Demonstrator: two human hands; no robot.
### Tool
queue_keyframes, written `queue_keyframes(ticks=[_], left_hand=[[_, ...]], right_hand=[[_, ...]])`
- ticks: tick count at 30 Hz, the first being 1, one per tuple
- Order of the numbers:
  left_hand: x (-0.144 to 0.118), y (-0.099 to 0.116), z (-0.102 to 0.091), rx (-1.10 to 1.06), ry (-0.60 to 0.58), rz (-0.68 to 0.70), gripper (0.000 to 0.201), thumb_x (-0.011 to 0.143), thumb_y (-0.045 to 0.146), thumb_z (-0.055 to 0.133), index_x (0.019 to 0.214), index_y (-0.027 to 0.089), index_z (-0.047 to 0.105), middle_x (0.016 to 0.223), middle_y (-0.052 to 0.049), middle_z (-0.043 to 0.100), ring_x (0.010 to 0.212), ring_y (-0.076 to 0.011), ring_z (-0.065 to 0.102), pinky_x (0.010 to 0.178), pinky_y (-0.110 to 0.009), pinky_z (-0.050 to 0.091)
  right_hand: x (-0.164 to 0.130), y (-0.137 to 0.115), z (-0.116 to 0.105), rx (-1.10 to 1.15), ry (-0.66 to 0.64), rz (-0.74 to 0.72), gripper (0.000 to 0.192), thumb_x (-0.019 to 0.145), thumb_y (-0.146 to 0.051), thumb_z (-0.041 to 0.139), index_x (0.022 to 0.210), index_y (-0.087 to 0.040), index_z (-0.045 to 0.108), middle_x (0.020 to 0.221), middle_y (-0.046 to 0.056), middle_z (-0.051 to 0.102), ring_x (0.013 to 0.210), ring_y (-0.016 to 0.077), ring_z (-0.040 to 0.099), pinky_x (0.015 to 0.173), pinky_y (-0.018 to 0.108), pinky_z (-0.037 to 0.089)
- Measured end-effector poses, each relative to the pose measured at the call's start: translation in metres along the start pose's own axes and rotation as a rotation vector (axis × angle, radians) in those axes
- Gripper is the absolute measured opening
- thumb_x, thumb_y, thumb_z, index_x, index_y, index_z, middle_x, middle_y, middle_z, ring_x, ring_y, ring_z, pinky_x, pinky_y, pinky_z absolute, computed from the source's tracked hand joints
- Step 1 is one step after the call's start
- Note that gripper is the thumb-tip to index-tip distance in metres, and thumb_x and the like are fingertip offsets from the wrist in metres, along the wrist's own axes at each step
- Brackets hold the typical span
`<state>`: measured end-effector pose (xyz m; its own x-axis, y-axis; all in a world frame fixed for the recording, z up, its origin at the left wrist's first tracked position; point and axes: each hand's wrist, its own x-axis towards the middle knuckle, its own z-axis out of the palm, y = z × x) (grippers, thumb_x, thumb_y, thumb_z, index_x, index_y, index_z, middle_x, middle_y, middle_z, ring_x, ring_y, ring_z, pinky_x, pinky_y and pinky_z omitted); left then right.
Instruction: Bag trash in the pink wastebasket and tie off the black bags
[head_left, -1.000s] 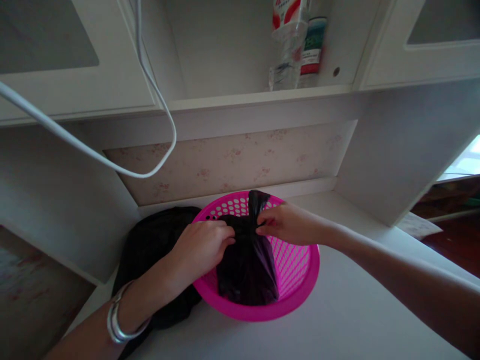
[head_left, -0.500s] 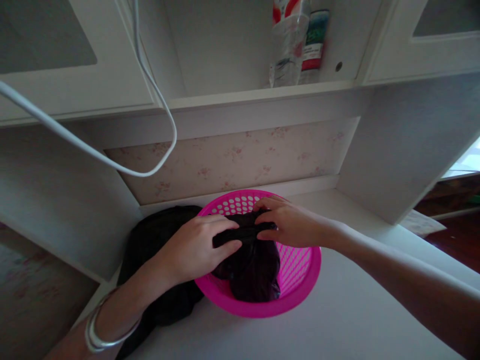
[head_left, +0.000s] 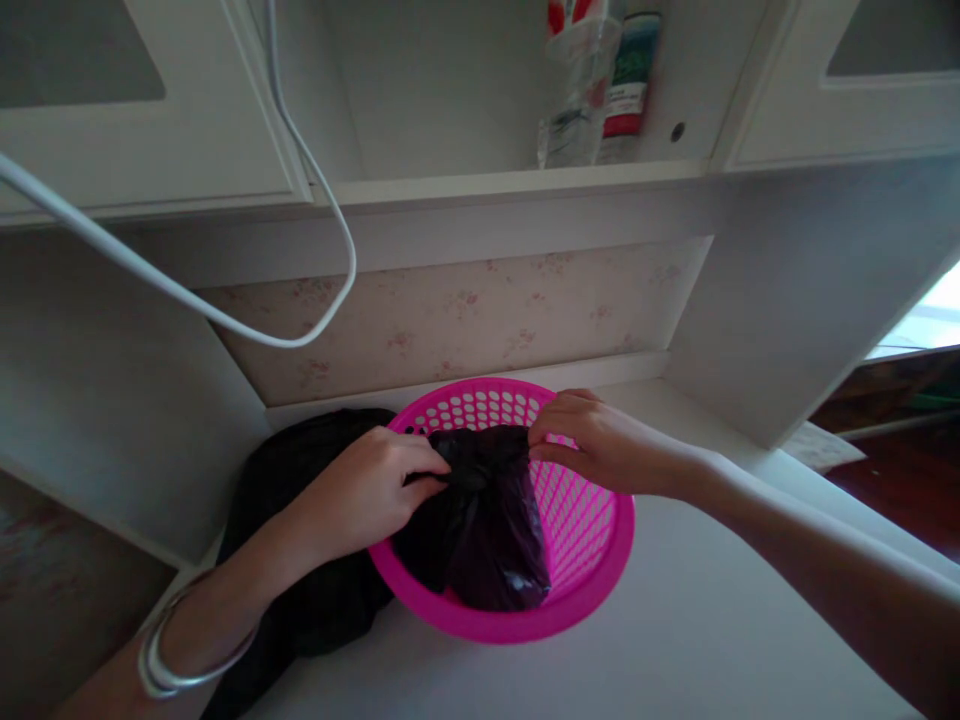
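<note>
A person's left hand (head_left: 379, 490) and right hand (head_left: 592, 440) draw on opposite ends of a black plastic bag (head_left: 499, 545) inside a bright pink perforated plastic basket (head_left: 502, 627) on a white surface (head_left: 675, 620). The left grip is narrow, thumb and fingers pinching the gathered plastic near what looks like a knot; the right grip is likewise closed on the bag's upper corner, by the basket's far rim. Held apart this way, the two ends appear to keep the plastic between them taut, while the bag's fuller lower part sags against the near wall of the basket, which likely keeps it from sliding away.

The basket stands just in front of the low ledge below a floral wall panel (head_left: 465, 320), within reach of both arms. A dark, soft-looking bundle (head_left: 300, 620) lies at its left, under the left forearm, which wears silver bangles (head_left: 161, 655). Above, a clear plastic bottle (head_left: 574, 110) and a green-and-red-labelled container (head_left: 630, 80) stand on an open cabinet shelf (head_left: 450, 185), apart from the work below, and a white cable (head_left: 191, 298) hangs in a loop at left.
</note>
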<state>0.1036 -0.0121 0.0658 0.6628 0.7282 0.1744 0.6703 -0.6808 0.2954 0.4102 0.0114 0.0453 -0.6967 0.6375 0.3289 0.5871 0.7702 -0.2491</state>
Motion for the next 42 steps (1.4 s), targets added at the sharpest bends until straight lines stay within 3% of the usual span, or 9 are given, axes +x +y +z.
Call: queue_keyframes(ticks=[3,6,9,13,22,27,31,35,42], left_hand=[[-0.009,0.000,-0.003,-0.106,0.009,-0.015,0.015,0.091,0.011,0.070,0.099,0.021,0.078,0.103,-0.001,0.080,0.096,-0.0181,0.074,0.087,-0.029,0.051],[-0.010,0.009,-0.001,-0.170,0.060,-0.007,0.003,0.090,0.023,0.075,0.091,0.020,0.073,0.106,-0.002,0.076,0.101,-0.0190,0.071,0.092,-0.031,0.050],[-0.007,0.019,0.007,-0.173,0.080,-0.087,0.019,0.088,0.037,0.081,0.090,0.021,0.070,0.092,0.000,0.074,0.086,-0.0186,0.069,0.079,-0.031,0.050],[-0.004,0.023,0.016,-0.156,0.025,-0.096,0.004,0.095,0.025,0.074,0.097,0.022,0.076,0.085,0.002,0.075,0.076,-0.0163,0.068,0.071,-0.029,0.046],[-0.039,-0.024,-0.011,-0.126,0.121,-0.088,0.018,0.102,0.026,0.062,0.086,0.022,0.069,0.088,0.002,0.068,0.081,-0.0158,0.065,0.077,-0.028,0.047],[-0.056,-0.027,-0.014,-0.239,0.254,-0.198,0.026,0.106,0.045,0.054,0.104,0.023,0.067,0.104,-0.003,0.071,0.095,-0.0187,0.069,0.085,-0.030,0.054],[-0.044,0.003,0.000,-0.123,0.299,-0.081,0.046,0.097,0.053,0.069,0.132,0.024,0.066,0.129,-0.008,0.073,0.119,-0.0268,0.067,0.105,-0.042,0.052],[-0.039,0.008,0.008,-0.008,0.289,0.085,0.016,0.102,0.029,0.065,0.106,0.024,0.079,0.102,-0.003,0.081,0.099,-0.0224,0.074,0.095,-0.037,0.055],[-0.096,-0.056,-0.009,-0.540,0.641,-0.547,0.021,0.082,0.044,0.081,0.095,0.028,0.078,0.085,0.000,0.080,0.076,-0.0228,0.074,0.068,-0.034,0.062]], right_hand=[[0.008,-0.013,0.003,0.062,-0.010,-0.003,0.033,0.101,-0.045,0.066,0.118,-0.016,0.069,0.115,0.010,0.074,0.106,0.0255,0.068,0.094,0.040,0.047],[0.022,-0.027,0.010,0.004,-0.089,-0.106,0.015,0.099,-0.032,0.070,0.102,-0.018,0.074,0.102,0.006,0.076,0.099,0.0244,0.068,0.090,0.038,0.046],[0.030,-0.035,0.017,-0.060,-0.112,-0.226,0.016,0.101,-0.018,0.062,0.092,-0.019,0.074,0.092,0.003,0.076,0.093,0.0225,0.067,0.089,0.039,0.042],[0.027,-0.035,0.016,-0.078,-0.033,-0.271,0.020,0.106,-0.020,0.055,0.097,-0.019,0.073,0.097,0.004,0.076,0.094,0.0219,0.064,0.092,0.039,0.040],[-0.022,0.016,-0.012,-0.050,0.054,0.028,0.025,0.108,-0.034,0.049,0.096,-0.022,0.066,0.098,0.007,0.073,0.095,0.0233,0.067,0.095,0.043,0.045],[-0.021,0.004,-0.018,0.075,0.129,0.142,0.029,0.107,-0.045,0.051,0.111,-0.021,0.067,0.112,0.010,0.074,0.104,0.0236,0.070,0.091,0.038,0.053],[0.005,-0.022,-0.004,0.018,0.040,-0.004,0.033,0.103,-0.046,0.061,0.122,-0.020,0.070,0.115,0.011,0.076,0.108,0.0264,0.070,0.096,0.040,0.051],[0.015,-0.023,0.001,0.015,0.028,-0.133,0.025,0.107,-0.033,0.056,0.095,-0.019,0.075,0.086,0.007,0.075,0.084,0.0208,0.068,0.082,0.035,0.050],[-0.051,0.033,-0.004,0.382,0.519,0.346,0.018,0.096,-0.044,0.070,0.094,-0.027,0.076,0.088,0.002,0.076,0.081,0.0214,0.071,0.074,0.035,0.058]])
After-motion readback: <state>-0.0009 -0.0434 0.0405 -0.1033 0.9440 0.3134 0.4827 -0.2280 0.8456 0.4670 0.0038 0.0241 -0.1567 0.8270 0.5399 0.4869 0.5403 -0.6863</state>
